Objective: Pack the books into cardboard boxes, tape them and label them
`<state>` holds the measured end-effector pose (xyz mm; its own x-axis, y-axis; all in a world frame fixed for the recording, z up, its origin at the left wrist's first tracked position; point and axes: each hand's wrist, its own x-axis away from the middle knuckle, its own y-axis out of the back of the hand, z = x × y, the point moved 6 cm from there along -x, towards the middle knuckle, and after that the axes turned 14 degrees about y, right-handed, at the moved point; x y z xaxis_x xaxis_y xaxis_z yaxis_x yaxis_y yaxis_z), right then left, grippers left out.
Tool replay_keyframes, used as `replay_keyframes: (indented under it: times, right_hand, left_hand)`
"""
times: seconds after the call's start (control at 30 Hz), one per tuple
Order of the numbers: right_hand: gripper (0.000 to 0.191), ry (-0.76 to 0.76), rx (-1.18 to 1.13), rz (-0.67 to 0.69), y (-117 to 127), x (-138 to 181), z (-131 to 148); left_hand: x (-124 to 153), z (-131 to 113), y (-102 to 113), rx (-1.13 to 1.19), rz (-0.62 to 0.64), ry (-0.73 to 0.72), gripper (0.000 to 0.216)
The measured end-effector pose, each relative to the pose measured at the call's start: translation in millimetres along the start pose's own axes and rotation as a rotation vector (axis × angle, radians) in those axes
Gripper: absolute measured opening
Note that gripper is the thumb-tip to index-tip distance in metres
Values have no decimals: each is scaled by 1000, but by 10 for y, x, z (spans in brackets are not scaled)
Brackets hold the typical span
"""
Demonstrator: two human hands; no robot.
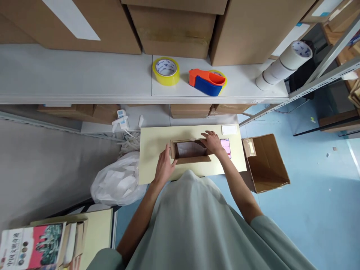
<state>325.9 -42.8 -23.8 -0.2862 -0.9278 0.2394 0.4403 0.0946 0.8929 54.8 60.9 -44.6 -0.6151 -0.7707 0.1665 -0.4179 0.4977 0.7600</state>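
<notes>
A small cardboard box (194, 160) stands on the pale yellow tabletop (152, 142) in front of me, its top open. White material (191, 149) shows inside it; what it is I cannot make out. At the box's left end is my left hand (164, 165), fingers stretched and thumb apart, close against the side. My right hand (212, 142) reaches over the far right corner, its fingers spread and slightly bent by the flap. Right of that hand lies a phone with a lit pink screen (225, 148), partly covered by my forearm. A white rectangular item (229, 129) sits behind the phone.
On the grey shelf (98, 75) ahead are a yellow tape roll (165, 71), an orange and blue tape dispenser (207, 81) and stacked white rolls (284, 65). An open carton (267, 165) stands right, a white plastic bag (119, 180) left. Books (33, 245) lie lower left.
</notes>
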Motion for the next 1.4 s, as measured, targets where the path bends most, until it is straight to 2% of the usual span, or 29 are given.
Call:
replay_keyframes:
  times: [0.2, 0.47, 0.57, 0.67, 0.8, 0.93, 1.03, 1.13, 1.27, 1.4]
  right_hand:
    - [46, -155, -103, -34, -35, -112, -236]
    - [35, -186, -355, -218, -89, -222, -362]
    - [37, -212, -488, -176, -180, -227, -355]
    - [32, -204, -526, -110, -263, -199, -339]
    - [36, -137, -411, -84, -317, -109, -350]
    - [41, -158, -364, -81, -390, 41, -417]
    - [41, -184, -447, -66, -474, 174, -417]
    - [47, -193, -503, -97, -545, 322, -350]
    - [59, -201, -568, -171, -637, 520, -210]
    - [61, -209, -613, -222, -672, 680, -124]
  left_hand:
    - [29, -56, -9, -8, 29, 23, 96]
    - [70, -215, -259, -26, 177, -22, 94]
    - [31, -207, -326, -28, 184, -1, 88]
    - [-37, -161, -332, 22, 161, 55, 83]
    - [-184, -34, -257, 119, 31, 179, 78]
    - [-280, 0, -259, 85, -69, 159, 39]
    - [-273, 26, -296, 98, -120, 171, 26]
    - [-254, 88, -321, 140, -122, 212, 25]
    - [-253, 125, -309, 153, -62, 185, 27]
    - [-206, 119, -254, 138, -43, 186, 28]
